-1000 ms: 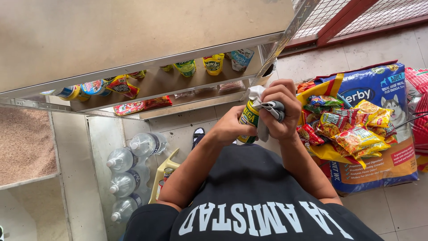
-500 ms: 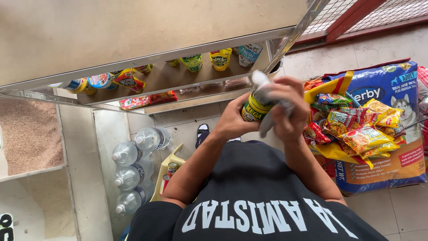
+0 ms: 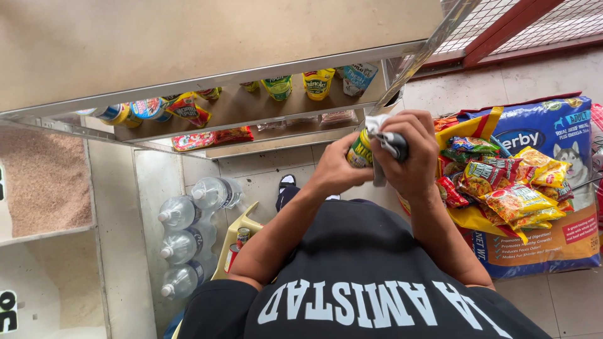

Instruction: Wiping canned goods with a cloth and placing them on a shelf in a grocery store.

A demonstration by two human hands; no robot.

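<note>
My left hand (image 3: pixel 335 171) grips a small can with a yellow and green label (image 3: pixel 359 150), held upright in front of my chest. My right hand (image 3: pixel 414 162) covers the can's top, pressing a pale cloth (image 3: pixel 375 122) onto it, and a dark cylindrical object (image 3: pixel 396 143) is clamped in the same fingers. One end of the cloth hangs down between my hands. Most of the can is hidden by my fingers.
A metal-framed shelf (image 3: pixel 264 69) holds yellow bottles (image 3: pixel 317 83) and pouches. Three water bottles (image 3: pixel 188 242) lie on the floor at left beside a yellow stool (image 3: pixel 242 226) with cans. A blue pet food sack (image 3: pixel 553 135) topped with snack packets (image 3: pixel 502 188) sits at right. A grain bin (image 3: pixel 44 179) is far left.
My hands have drifted slightly up and to the right with the can. The right hand has shifted the cloth over the can's top.
</note>
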